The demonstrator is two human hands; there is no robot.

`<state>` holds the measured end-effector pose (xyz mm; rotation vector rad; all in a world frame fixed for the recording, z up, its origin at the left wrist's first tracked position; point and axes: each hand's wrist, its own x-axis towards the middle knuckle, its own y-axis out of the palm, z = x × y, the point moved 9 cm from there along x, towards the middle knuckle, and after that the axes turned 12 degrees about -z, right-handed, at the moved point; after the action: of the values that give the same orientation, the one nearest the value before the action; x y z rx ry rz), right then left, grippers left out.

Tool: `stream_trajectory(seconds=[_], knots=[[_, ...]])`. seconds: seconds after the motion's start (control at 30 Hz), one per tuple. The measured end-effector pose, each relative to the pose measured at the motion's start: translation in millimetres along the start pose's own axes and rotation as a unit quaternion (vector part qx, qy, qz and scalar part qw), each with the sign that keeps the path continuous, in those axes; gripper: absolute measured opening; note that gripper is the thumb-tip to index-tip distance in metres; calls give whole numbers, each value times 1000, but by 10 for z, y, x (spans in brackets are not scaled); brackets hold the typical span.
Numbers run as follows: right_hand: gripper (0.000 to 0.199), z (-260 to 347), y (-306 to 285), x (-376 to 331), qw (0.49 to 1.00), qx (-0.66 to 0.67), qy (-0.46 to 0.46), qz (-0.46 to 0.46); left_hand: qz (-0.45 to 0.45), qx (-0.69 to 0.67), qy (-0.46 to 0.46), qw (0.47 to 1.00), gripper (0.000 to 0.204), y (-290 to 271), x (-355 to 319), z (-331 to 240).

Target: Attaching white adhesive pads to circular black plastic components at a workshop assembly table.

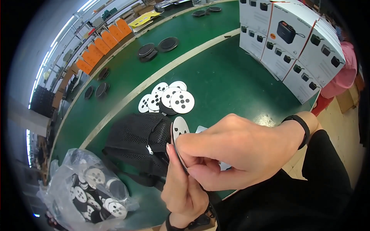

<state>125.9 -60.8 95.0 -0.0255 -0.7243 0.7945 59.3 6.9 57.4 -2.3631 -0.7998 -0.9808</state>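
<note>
A thin white disc [179,125] with dark round spots and a dark underside is tilted on edge in front of me. My left hand [181,192] pinches its lower left edge between thumb and fingers. From the right, my right hand [239,150] has its fingers closed at the disc's face and edge; its fingertips are partly hidden. Just beyond my hands, a black mesh bag [129,140] with a zipper lies on the green table. Several similar spotted discs [182,102] lie in an overlapping pile behind the bag. A small pale piece shows behind my right hand.
A clear plastic bag [58,198] full of spotted discs sits at the near left. White printed boxes [287,36] are stacked at the right. Across a pale strip, black round parts [168,44] lie on a green surface. Orange bins [102,45] line the far left; a person's pink sleeve [344,77] shows at right.
</note>
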Motion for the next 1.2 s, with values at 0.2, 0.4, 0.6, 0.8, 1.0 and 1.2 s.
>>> stream_trajectory(seconds=[0.2,0.4,0.6,0.8,1.0,1.2], knots=[[9,-20,-2,7,1000,-22,5,3,3,22,-28,999,39,6,-28,62],[8,-56,-36,14,1000,-12,7,-15,17,47,-17,999,39,28,-20,54],[11,-43,-68,9,997,-66,-7,-40,-8,-38,-98,994,37,-38,-18,149],[11,-344,-211,-123,983,48,170,49,-24,-214,-272,938,15,23,-34,420],[18,-313,-953,-322,936,217,267,-75,-25,-415,-425,804,13,129,-99,612],[9,-290,-476,-351,958,-219,84,166,-105,-309,-388,862,16,-133,29,762]])
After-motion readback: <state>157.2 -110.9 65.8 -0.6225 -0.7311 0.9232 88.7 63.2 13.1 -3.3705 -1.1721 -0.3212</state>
